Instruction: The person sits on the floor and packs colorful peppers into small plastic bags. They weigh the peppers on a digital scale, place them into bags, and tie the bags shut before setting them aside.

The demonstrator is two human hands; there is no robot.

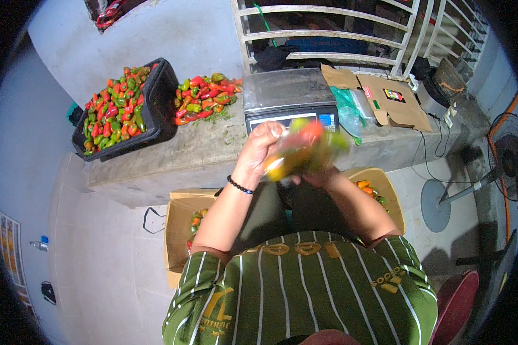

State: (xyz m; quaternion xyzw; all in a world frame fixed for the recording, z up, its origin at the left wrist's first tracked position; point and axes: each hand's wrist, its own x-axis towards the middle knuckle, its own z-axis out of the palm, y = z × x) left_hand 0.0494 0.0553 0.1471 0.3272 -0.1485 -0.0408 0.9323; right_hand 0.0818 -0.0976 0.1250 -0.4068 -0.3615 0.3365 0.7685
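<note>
A clear plastic bag of red, green and yellow-orange peppers (304,148), blurred by motion, is held up before me, in front of a digital scale (289,92). My left hand (265,140), with a beaded bracelet on the wrist, grips the bag's upper left side. Partly hidden by the bag, my right hand (319,174) is under its lower right side; its fingers are mostly covered. Left of the scale, loose peppers (207,97) lie piled on the concrete ledge (155,161). Beside them a black crate (166,82) full of red and green peppers stands tilted.
Cardboard boxes with peppers stand at my left (179,228) and right (390,189). Flattened cardboard (392,101) and green plastic bags (347,110) lie right of the scale. A pedestal fan (437,205) with a cable stands at the right, near a red chair (455,306).
</note>
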